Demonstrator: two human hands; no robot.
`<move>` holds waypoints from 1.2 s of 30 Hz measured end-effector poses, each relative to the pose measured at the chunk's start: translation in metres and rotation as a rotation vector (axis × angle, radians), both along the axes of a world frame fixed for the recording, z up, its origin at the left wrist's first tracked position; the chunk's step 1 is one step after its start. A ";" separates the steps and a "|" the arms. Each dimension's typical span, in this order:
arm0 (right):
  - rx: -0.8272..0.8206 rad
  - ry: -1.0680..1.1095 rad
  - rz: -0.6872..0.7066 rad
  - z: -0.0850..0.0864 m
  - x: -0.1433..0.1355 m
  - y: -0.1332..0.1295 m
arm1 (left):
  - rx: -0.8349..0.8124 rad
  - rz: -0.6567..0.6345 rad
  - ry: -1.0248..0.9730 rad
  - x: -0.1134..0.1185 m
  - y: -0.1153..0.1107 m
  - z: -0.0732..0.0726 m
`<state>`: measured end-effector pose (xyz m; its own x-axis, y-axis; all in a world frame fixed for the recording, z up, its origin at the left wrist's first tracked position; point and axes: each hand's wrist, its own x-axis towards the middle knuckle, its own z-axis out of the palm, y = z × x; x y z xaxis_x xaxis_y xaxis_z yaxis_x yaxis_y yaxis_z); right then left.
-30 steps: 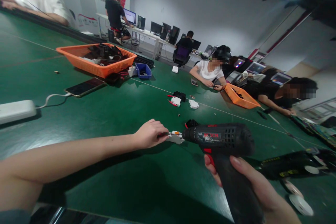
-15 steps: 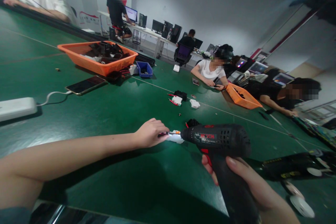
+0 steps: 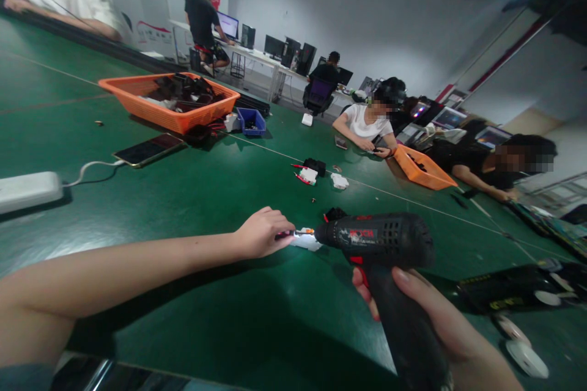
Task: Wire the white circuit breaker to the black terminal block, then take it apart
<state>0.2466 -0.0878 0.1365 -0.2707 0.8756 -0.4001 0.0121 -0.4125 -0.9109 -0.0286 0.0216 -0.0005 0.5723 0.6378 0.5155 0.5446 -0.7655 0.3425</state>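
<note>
My left hand point(image 3: 265, 233) pinched the left end of a small white plastic block point(image 3: 308, 244), inward from the green worktop point(image 3: 215, 324)'s near edge. My right hand point(image 3: 452, 325) wrapped a black-and-red pistol drill point(image 3: 389, 241), barrel aimed left at it.

Black drill point(image 3: 385, 238) — in the right hand point(image 3: 452, 324)

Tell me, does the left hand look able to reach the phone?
Probably yes: nothing visible stands between the left hand and the phone, though that hand's fingers are busy at the white part.
</note>
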 end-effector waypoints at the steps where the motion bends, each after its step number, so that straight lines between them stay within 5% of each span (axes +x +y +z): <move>1: 0.006 0.000 -0.007 0.000 0.001 0.000 | 0.002 0.000 -0.001 0.000 0.000 0.000; 25: 0.018 -0.021 0.014 -0.006 0.007 -0.001 | -0.015 -0.011 0.014 0.000 0.000 -0.001; 36: 0.062 -0.109 0.067 0.006 -0.003 -0.003 | -0.012 -0.003 0.012 0.001 0.001 0.000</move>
<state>0.2437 -0.0905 0.1422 -0.2872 0.8810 -0.3761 0.1381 -0.3504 -0.9264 -0.0278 0.0222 -0.0001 0.5804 0.6421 0.5009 0.5461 -0.7632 0.3456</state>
